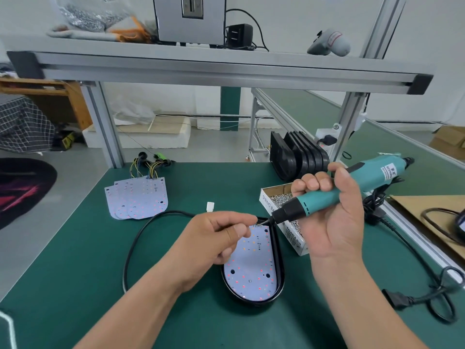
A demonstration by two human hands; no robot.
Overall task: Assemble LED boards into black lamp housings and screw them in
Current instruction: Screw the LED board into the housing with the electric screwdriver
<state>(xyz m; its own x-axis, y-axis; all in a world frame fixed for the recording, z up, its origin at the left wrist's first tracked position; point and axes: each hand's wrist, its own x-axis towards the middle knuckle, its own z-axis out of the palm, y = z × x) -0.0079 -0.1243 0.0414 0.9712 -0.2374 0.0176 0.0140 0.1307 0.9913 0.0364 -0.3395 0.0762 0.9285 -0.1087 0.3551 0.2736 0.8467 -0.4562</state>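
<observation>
One board point(251, 268) is seated in the housing point(279, 273) at the near middle of the table point(75, 273). What seems to be a screw, too small to be sure of, is pinched in the left hand point(216, 238) at the tip of the driver point(327, 200), which is gripped by the right hand point(334, 222) — so fastening is judged barely begun. Left to do: three spare boards point(137, 197) are counted at the left, and some five housings point(299, 157) are stood behind one screw box point(269, 195) — all untouched.

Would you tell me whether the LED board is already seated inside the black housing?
In: the LED board lies flat inside the rim of the black housing.
</observation>
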